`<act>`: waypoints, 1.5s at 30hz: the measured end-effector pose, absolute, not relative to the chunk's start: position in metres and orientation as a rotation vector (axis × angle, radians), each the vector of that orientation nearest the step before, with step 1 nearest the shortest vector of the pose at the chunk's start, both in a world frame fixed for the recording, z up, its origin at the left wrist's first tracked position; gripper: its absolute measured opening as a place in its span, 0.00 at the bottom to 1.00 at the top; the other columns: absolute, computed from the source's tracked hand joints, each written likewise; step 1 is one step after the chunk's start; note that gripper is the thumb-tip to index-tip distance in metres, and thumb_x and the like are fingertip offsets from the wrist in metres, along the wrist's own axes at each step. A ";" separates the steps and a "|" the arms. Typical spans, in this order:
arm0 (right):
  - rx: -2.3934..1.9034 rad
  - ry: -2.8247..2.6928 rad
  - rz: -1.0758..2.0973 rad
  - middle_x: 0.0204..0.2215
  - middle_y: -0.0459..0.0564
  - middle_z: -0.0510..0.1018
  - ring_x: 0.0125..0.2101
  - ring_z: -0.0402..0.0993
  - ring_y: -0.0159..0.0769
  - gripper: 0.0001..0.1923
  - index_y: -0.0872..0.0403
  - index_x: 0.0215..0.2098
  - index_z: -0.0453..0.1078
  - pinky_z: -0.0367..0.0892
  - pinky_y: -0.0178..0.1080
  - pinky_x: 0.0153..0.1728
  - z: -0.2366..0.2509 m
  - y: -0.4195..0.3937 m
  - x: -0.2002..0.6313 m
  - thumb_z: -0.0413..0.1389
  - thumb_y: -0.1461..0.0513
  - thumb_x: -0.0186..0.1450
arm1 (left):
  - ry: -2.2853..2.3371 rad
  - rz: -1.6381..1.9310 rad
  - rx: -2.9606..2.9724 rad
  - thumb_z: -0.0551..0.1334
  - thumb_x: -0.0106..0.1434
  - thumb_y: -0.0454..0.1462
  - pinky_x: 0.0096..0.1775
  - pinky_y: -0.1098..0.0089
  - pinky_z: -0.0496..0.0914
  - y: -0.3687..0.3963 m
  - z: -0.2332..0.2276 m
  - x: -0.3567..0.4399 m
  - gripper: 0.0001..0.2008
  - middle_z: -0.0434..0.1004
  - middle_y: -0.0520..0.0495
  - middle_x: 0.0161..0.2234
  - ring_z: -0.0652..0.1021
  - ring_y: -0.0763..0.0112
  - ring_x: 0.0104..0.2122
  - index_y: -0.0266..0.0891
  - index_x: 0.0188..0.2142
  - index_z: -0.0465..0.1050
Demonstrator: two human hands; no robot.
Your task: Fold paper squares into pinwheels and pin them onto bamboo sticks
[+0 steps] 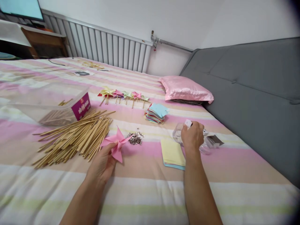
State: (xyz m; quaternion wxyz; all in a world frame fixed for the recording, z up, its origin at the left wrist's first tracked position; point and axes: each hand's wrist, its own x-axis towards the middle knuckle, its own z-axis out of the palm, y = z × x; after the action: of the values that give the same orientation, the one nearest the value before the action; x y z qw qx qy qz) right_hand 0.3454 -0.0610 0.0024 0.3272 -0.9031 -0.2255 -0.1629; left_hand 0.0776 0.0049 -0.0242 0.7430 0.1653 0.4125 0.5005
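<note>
Striped bedspread [145, 187]; left hand [102, 167] pinches pink paper pinwheel [116, 143]; right hand [192, 136] grips clear bottle [178, 134].

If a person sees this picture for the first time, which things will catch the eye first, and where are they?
Probably the pink paper pinwheel in the left hand, low in the middle of the striped bed cover. Just left of it lies a big heap of wooden sticks. The right hand rests on a clear plastic bag beside a yellow paper stack, and a shiny pink pillow sits farther back.
</note>
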 end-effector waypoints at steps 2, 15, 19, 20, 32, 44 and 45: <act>-2.370 -0.584 -0.413 0.51 0.63 0.66 0.37 0.73 0.48 0.21 0.57 0.48 0.67 0.63 0.43 0.32 -0.002 -0.061 0.345 0.55 0.58 0.58 | 0.911 1.107 0.360 0.56 0.58 0.22 0.26 0.79 0.74 0.004 -0.025 0.078 0.10 0.77 0.47 0.23 0.75 0.77 0.21 0.30 0.26 0.72; -2.010 -1.312 0.204 0.32 0.51 0.78 0.34 0.72 0.39 0.08 0.50 0.31 0.75 0.61 0.38 0.38 -0.057 -0.016 0.258 0.57 0.68 0.56 | 1.064 1.236 0.672 0.68 0.45 0.32 0.22 0.80 0.62 -0.002 -0.029 0.077 0.05 0.72 0.53 0.18 0.69 0.79 0.19 0.33 0.20 0.73; -2.016 -1.364 0.226 0.32 0.52 0.76 0.33 0.71 0.38 0.06 0.51 0.27 0.75 0.60 0.37 0.37 -0.074 -0.008 0.258 0.57 0.67 0.57 | 1.184 1.262 0.848 0.67 0.46 0.35 0.20 0.78 0.56 -0.004 -0.032 0.077 0.07 0.67 0.56 0.15 0.64 0.81 0.17 0.35 0.18 0.71; -2.021 -1.378 0.233 0.32 0.51 0.76 0.33 0.71 0.38 0.06 0.51 0.27 0.75 0.60 0.37 0.37 -0.076 -0.007 0.260 0.57 0.66 0.57 | 1.204 1.258 0.877 0.66 0.46 0.36 0.21 0.78 0.56 -0.005 -0.032 0.078 0.07 0.66 0.57 0.15 0.63 0.80 0.17 0.35 0.18 0.71; -2.080 -1.510 0.344 0.30 0.50 0.78 0.32 0.72 0.37 0.09 0.54 0.29 0.73 0.59 0.35 0.35 -0.062 -0.014 0.267 0.51 0.66 0.60 | 1.257 1.230 1.016 0.64 0.49 0.38 0.23 0.77 0.56 -0.009 -0.028 0.078 0.10 0.63 0.57 0.15 0.63 0.78 0.19 0.36 0.17 0.68; -2.120 -1.519 0.383 0.37 0.52 0.80 0.40 0.74 0.38 0.13 0.55 0.36 0.74 0.62 0.36 0.41 -0.061 -0.015 0.271 0.49 0.69 0.60 | 1.263 1.231 1.024 0.64 0.49 0.40 0.23 0.76 0.55 -0.007 -0.033 0.076 0.12 0.62 0.57 0.15 0.62 0.79 0.19 0.36 0.17 0.67; -2.117 -1.511 0.385 0.37 0.51 0.80 0.39 0.74 0.38 0.13 0.54 0.36 0.74 0.62 0.36 0.41 -0.060 -0.016 0.271 0.49 0.69 0.59 | 1.262 1.233 1.020 0.64 0.49 0.40 0.22 0.76 0.55 -0.008 -0.033 0.076 0.12 0.62 0.57 0.15 0.61 0.79 0.19 0.36 0.17 0.67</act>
State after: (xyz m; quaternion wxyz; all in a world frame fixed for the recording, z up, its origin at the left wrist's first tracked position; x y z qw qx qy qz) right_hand 0.2713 -0.0157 -0.0599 0.2531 -0.7789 -0.5559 0.1418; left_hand 0.0762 -0.0075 -0.0328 0.5244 0.4264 0.5272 0.5151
